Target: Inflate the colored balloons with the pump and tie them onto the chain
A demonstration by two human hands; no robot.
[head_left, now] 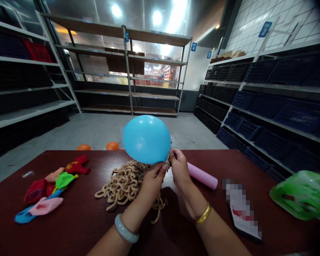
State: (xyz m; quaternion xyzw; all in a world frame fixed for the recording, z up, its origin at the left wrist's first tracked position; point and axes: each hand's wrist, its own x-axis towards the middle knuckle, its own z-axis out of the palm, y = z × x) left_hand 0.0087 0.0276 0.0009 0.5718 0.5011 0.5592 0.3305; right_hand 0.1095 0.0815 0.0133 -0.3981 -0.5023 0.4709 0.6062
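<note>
From here I see the balloon (146, 137) just beyond and leftward, long axis crosswise, left hand (152, 179) nearer, right hand (180, 166) beside, both apparently pinching its neck.

**Bare-armed, adorned on both sides**

Wears a pale bangle (124, 229) on the left forearm (138, 209): thick, smooth, rounded, closed all round as far as can be seen, milky white with a faint grey-green tint and a glossy surface. Wears a gold-coloured bracelet (204, 214) on the right forearm (224, 234): narrower, shiny, shaped as a curved band, too small to tell any pattern. Goes bare on the left hand (152, 177) and the right hand (179, 166), and bare along both forearms down to the lower edge of view.
</note>
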